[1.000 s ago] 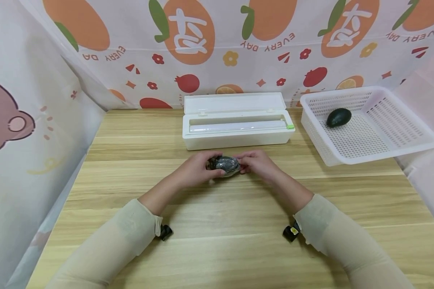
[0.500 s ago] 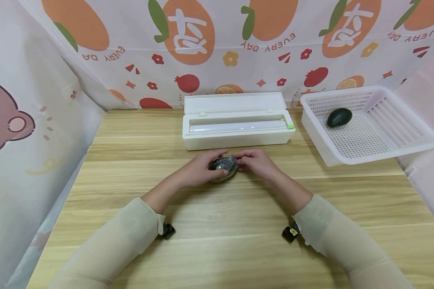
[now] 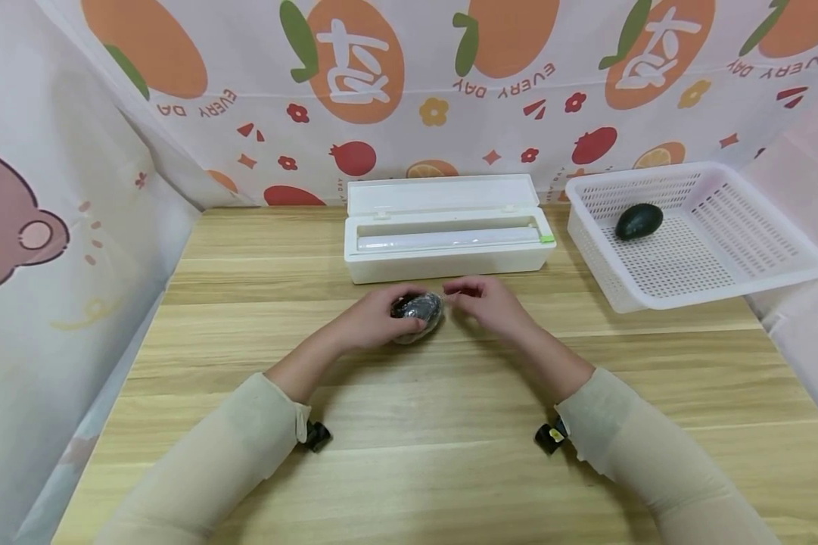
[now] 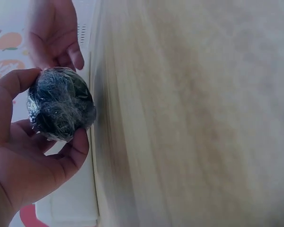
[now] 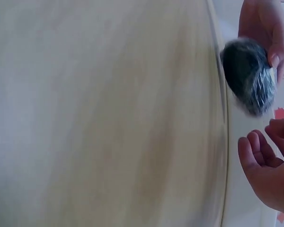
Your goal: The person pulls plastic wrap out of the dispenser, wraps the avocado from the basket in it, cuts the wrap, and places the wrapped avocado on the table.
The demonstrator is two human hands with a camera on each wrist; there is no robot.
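My left hand grips a dark avocado wrapped in clear cling film, thumb on the near side and fingers on the far side. The left wrist view shows the film bunched and creased over the end of the wrapped avocado. Just to its right is my right hand, its fingers loosely bent with nothing in them. A small gap separates those fingertips from the avocado in the right wrist view, where the right hand lies at the lower right.
Behind the hands stands a long white cling film box, its lid up and a film roll inside. At the back right, a white perforated basket holds another dark avocado. A fruit-printed curtain hangs behind the wooden table.
My right hand has come off the end of the wrapped avocado and moved slightly away, fingers loosening. The left hand still grips the avocado, which has turned and shifted a little left.
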